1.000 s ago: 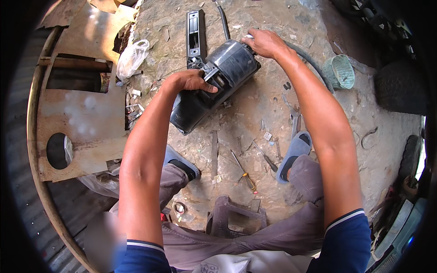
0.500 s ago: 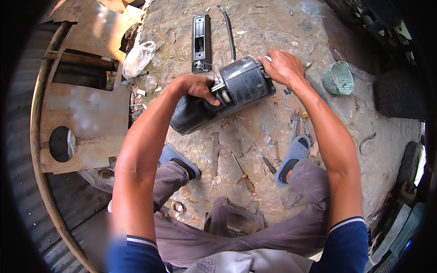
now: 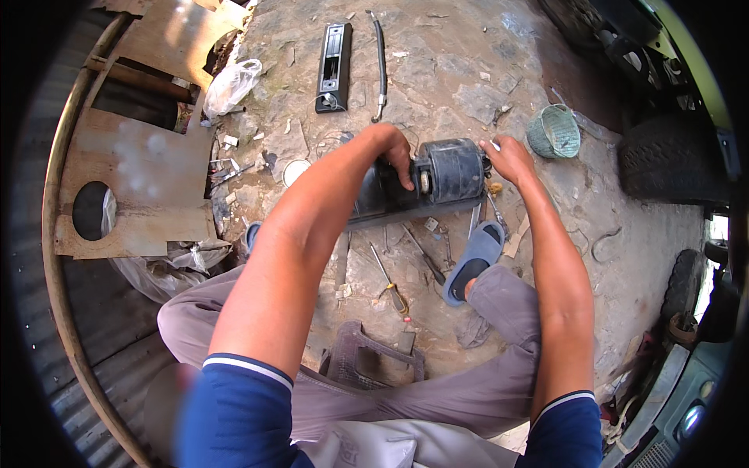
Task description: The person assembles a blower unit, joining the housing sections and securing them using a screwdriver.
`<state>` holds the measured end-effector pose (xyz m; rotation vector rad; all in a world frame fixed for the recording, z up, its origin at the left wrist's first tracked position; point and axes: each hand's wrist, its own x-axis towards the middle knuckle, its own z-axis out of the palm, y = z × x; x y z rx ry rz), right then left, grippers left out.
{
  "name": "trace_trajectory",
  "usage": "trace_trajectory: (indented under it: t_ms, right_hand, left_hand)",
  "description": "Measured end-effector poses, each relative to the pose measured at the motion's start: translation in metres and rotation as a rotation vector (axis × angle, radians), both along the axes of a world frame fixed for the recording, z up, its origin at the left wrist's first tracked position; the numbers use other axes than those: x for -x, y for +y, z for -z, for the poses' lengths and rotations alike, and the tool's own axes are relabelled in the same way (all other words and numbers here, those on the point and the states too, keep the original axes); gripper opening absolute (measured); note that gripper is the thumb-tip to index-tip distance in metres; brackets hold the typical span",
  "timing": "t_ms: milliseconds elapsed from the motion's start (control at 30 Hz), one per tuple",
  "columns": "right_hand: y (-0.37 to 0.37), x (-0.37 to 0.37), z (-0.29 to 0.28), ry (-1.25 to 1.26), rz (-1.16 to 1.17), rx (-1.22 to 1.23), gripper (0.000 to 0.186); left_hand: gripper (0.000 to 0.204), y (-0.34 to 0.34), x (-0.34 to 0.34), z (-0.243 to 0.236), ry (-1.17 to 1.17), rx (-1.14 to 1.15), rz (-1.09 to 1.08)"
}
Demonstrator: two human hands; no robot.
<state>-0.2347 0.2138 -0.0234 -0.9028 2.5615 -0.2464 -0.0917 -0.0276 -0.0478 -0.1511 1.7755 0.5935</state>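
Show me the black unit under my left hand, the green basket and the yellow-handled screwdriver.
Black unit (image 3: 455, 173): head view, on its rounded right end.
Green basket (image 3: 540, 134): head view, on its outer wall.
Yellow-handled screwdriver (image 3: 398, 299): head view, on its handle.

L forearm (image 3: 324, 204) hides L end of blk plastic housing (image 3: 457, 167), most of L sandal (image 3: 252, 233) & pt of round white item (image 3: 295, 171). L hand (image 3: 395, 154): most fingertips out of sight. White pc (image 3: 495, 145) in R hand (image 3: 512, 161) mostly covered, too sm. to ID. Trousers (image 3: 437, 402) hide near side of plastic stool (image 3: 342, 356). Near L: blurred patch (image 3: 165, 413); near R: veh. front (image 3: 680, 407) cut by dark rim.
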Motion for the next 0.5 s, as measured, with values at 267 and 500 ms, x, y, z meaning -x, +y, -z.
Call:
trace_trajectory:
  t_ms: [267, 500]
  right_hand:
    - [-0.037, -0.052, -0.030, 0.034, -0.342, 0.056, 0.071]
    - [-0.025, -0.076, -0.016, 0.072, -0.474, -0.045, 0.116]
  left_hand:
    - [0.087, -0.019, -0.002, 0.017, -0.007, 0.026, -0.075]
    - [0.081, -0.005, -0.013, -0.031, 0.328, 0.120, -0.083]
